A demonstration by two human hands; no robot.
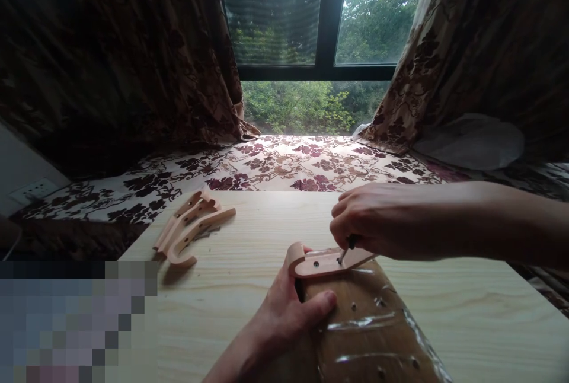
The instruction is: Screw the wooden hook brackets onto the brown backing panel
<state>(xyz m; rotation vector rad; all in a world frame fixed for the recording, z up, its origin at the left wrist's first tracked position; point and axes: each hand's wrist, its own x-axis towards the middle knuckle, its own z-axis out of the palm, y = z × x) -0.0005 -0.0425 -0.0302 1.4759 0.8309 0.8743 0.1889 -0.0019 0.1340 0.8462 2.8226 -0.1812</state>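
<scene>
My left hand (291, 306) grips the far left end of a brown board wrapped in clear film (364, 324), its thumb lying on top. Across the board's far end lies a curved wooden hook (326, 264) with screw holes along it. My right hand (360, 220) is closed around a screwdriver (344, 252); only part of its dark handle and its metal shaft show. The shaft slants down to a screw hole in the hook, and whether a screw sits under the tip is hard to see. Several small holes dot the board's surface.
More wooden hooks (189, 226) are piled at the left of the pale wooden table (249, 241), with several small screws (208, 232) beside them. Beyond the table's far edge is a floral cloth (288, 163) before a window, with curtains (413, 74) at both sides.
</scene>
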